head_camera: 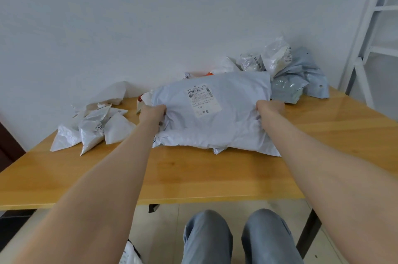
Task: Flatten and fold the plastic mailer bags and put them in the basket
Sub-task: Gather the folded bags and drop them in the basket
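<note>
Pale grey plastic filled your grasp: you held the big mailer bag (215,125) by its two side edges. Your left hand (154,113) had its fingers curled round the edge at nine o'clock, bunching the film into creases. Your right hand (270,107) clasped the edge at three o'clock, knuckles towards you, its fingertips hidden behind the plastic. Both arms were stretched out nearly straight.

The bag sat spread between your hands in the middle of the wooden table (215,177), with its near edge resting on the top. Its wrinkled face was turned up to you, and a white shipping label (203,99) was stuck on the upper half, towards twelve o'clock. Whether the far edge was lifted off the table could not be told.

At nine o'clock of the bag, apart from it, lay a cluster of crumpled white bags (92,128). At one to two o'clock, just behind its far corner, a heap of grey bags (301,78) and clear ones was piled against the white wall (129,15). Further out at two o'clock stood a white metal frame (370,26). At six o'clock, below the table edge, your knees (206,235) in grey trousers showed above the tiled floor (168,231).
</note>
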`<state>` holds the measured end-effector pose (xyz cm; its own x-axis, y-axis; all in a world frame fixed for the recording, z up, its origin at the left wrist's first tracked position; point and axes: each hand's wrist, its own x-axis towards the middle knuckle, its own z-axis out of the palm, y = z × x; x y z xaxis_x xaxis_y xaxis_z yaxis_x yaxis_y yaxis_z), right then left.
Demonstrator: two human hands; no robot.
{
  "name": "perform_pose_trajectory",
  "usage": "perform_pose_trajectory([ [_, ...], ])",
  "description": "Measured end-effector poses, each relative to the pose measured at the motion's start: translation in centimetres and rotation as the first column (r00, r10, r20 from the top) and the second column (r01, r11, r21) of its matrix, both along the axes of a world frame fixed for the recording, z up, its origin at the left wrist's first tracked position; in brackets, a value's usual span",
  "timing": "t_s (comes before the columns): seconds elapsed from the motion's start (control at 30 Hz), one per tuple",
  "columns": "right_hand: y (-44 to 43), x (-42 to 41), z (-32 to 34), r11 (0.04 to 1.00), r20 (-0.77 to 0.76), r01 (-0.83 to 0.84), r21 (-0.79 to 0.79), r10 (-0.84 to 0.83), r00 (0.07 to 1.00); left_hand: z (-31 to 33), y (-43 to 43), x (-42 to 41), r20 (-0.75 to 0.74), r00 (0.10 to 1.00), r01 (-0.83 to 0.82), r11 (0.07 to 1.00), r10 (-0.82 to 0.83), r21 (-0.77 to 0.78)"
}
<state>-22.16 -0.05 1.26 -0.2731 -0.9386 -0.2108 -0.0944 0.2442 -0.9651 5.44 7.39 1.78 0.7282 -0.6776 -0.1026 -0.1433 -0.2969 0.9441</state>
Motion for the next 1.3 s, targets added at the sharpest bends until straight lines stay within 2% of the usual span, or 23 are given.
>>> perform_pose_trajectory([
  [0.07,0.0,0.8,0.6,0.997,0.045,0.026,-0.079,-0.022,0.999,0.3,0.3,0.5,0.058,0.998,-0.037,0.998,0.040,-0.051],
  [0.2,0.7,3.7,1.7,0.986,0.070,0.012,-0.166,-0.001,0.998,1.4,2.9,2.3,0.054,0.991,-0.111,0.984,0.120,-0.136],
  [0.33,2.5,7.8,2.6,0.975,0.014,-0.067,-0.211,0.071,0.997,1.9,6.7,4.8,0.026,0.962,-0.262,0.945,0.272,-0.196],
  [0.5,4.1,13.5,2.9,0.943,0.066,-0.206,-0.262,0.230,0.971,1.8,11.7,7.7,0.050,0.889,-0.439,0.877,0.456,-0.194],
  [0.6,5.4,16.9,2.8,0.903,0.041,-0.344,-0.258,0.366,0.930,0.8,14.8,9.9,0.070,0.816,-0.557,0.813,0.574,-0.171],
  [0.73,8.2,22.1,2.0,0.858,-0.007,-0.457,-0.234,0.468,0.884,-0.6,20.1,11.9,0.057,0.711,-0.691,0.712,0.700,-0.125],
  [0.9,12.4,27.2,0.7,0.755,-0.043,-0.614,-0.232,0.623,0.781,-2.8,26.6,13.6,0.018,0.544,-0.837,0.544,0.839,-0.067],
  [1.03,15.8,30.6,-0.8,0.650,-0.070,-0.733,-0.199,0.737,0.673,-4.9,31.2,13.8,0.052,0.410,-0.911,0.412,0.911,-0.022],
  [1.3,23.1,35.5,-3.5,0.472,-0.166,-0.859,-0.196,0.848,0.504,-10.6,39.0,14.2,-0.026,0.196,-0.976,0.197,0.980,0.097],
])
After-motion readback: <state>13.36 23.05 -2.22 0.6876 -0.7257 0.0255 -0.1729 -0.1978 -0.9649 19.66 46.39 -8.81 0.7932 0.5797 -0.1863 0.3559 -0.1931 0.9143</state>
